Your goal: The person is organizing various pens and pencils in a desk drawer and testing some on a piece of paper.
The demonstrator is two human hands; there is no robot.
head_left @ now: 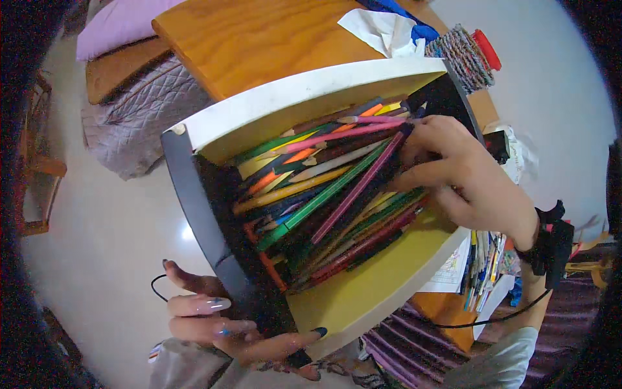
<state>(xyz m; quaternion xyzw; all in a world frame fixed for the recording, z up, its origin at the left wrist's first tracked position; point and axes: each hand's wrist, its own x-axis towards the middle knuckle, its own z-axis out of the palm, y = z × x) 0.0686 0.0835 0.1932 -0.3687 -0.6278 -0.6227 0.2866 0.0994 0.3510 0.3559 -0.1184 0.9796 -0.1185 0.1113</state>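
Observation:
A drawer-like box with white and dark grey outer walls and a yellowish inside is tilted before me. Many coloured pencils lie in it. My left hand is wrapped around its lower left corner, fingers pressed to the dark end wall. Inside the right part, my right hand touches the pencils with bent fingers. Its fingertips are partly hidden, so a firm hold on any one pencil cannot be made out. Near those fingers, a green pencil and a maroon pencil lie slantwise across the pile.
Behind the box is a wooden tabletop with crumpled white paper. A roll of speckled cord stands at upper right. Below my right wrist are pens and a printed sheet. A black cable hangs by my forearm.

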